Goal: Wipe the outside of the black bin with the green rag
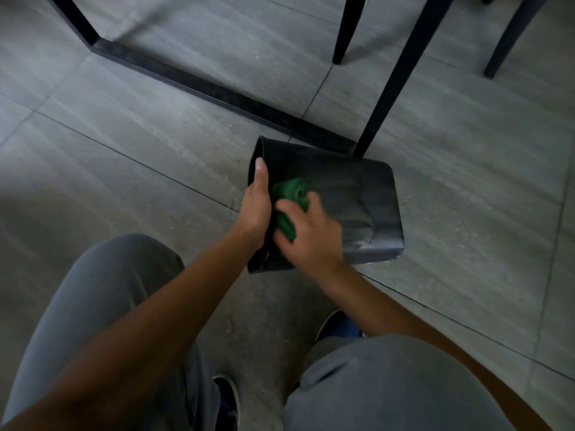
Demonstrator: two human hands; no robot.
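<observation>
The black bin [357, 194] lies on its side on the grey tiled floor, its open mouth facing left and its base to the right. My left hand [256, 203] grips the rim at the mouth, thumb pointing up along the edge. My right hand [306, 231] presses the bunched green rag [291, 197] against the bin's upper side wall, close to the mouth. Pale streaks show on the wall toward the base. Part of the rag is hidden under my right fingers.
A black table frame bar [199, 84] runs diagonally across the floor just behind the bin, and one black leg [392, 82] meets it at the bin's far corner. Chair legs [345, 29] stand further back. My knees and shoes fill the lower frame.
</observation>
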